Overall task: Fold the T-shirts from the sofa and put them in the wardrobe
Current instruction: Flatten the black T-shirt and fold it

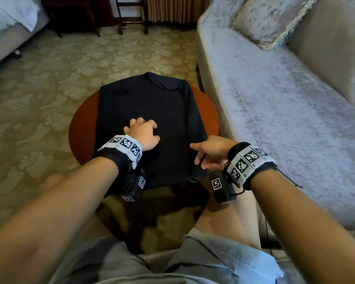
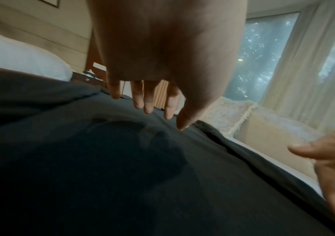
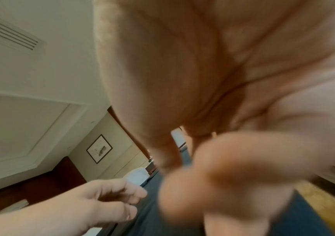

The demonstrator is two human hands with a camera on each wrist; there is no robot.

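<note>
Dark navy T-shirt point(image 1: 152, 111) lies flat, its sides folded inward, on a round reddish-brown wooden bench point(image 1: 78, 128) at the centre of the head view, collar toward the top of the frame. The left hand point(image 1: 142, 133) sits over the middle of the shirt with its fingers point(image 2: 140, 99) spread and bent downward, holding nothing; the left wrist view shows the fingertips just above the cloth, so whether they touch it I cannot tell. The right hand point(image 1: 210, 151) is at the shirt's lower right corner, fingers loosely extended, and whether it pinches the hem I cannot tell. A pale grey velvet sofa point(image 1: 285, 111) fills the right of the frame, with a fringed cushion point(image 1: 271, 19) at the upper right.
</note>
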